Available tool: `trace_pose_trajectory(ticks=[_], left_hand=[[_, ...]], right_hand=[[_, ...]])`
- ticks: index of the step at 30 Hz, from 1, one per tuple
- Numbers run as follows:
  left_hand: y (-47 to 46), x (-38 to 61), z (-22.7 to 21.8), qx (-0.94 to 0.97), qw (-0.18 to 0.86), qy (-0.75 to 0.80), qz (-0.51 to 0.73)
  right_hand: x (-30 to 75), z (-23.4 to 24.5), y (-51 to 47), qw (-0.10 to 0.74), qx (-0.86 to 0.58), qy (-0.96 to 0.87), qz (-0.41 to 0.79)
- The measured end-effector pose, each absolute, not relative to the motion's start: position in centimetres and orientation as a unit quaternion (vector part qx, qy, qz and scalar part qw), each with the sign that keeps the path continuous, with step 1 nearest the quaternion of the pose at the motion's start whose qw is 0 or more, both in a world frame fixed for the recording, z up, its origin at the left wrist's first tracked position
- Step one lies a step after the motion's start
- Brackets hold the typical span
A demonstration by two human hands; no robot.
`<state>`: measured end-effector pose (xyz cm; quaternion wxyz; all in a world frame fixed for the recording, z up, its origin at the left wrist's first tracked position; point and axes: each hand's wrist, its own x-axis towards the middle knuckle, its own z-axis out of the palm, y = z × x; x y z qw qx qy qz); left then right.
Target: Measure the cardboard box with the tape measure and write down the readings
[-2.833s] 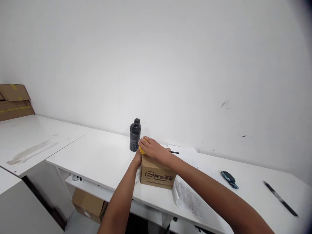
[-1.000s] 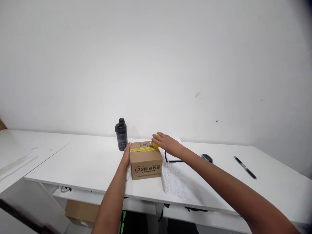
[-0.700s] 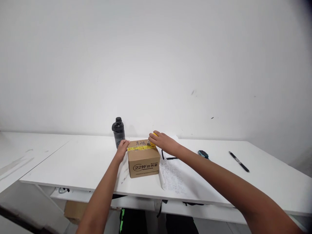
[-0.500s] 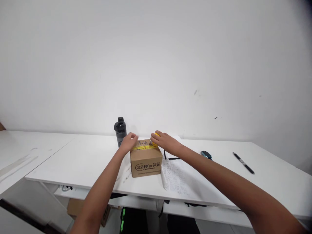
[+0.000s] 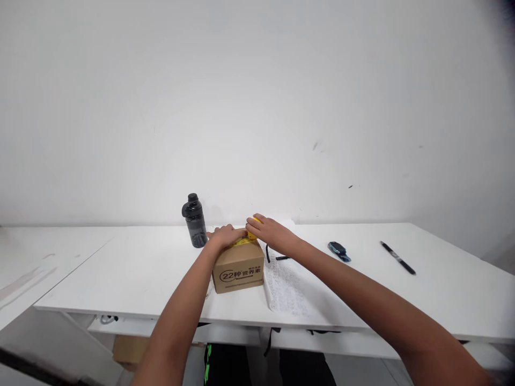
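Our left hand [image 5: 225,236] flat and loose on top of the small brown cardboard box [image 5: 238,267], our right hand [image 5: 270,235] gripping a little yellow tool [image 5: 251,234] at its far edge, dark plastic bottle [image 5: 194,220] close by

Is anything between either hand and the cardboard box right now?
Nothing visible. The left hand lies flat on top of the cardboard box, and the right hand holds a yellow tool at its far right edge.

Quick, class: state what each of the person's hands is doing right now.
Left hand: open, lying flat on the cardboard box.
Right hand: closed on a yellow tape dispenser.
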<state>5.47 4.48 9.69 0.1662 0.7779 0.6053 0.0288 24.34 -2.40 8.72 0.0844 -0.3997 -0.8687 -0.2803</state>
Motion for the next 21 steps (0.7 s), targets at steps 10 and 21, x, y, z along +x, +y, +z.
trace_pose_trajectory(ticks=[10, 21], left_hand=[[6.9, 3.9, 8.1, 0.755, 0.323, 0.545, 0.169], [4.1, 2.3, 8.4, 0.791, 0.348, 0.44, 0.246]], right_hand=[[25.4, 6.8, -0.9, 0.2, -0.387, -0.873, -0.217], [27.5, 4.6, -1.9, 0.213, -0.402, -0.862, -0.223]])
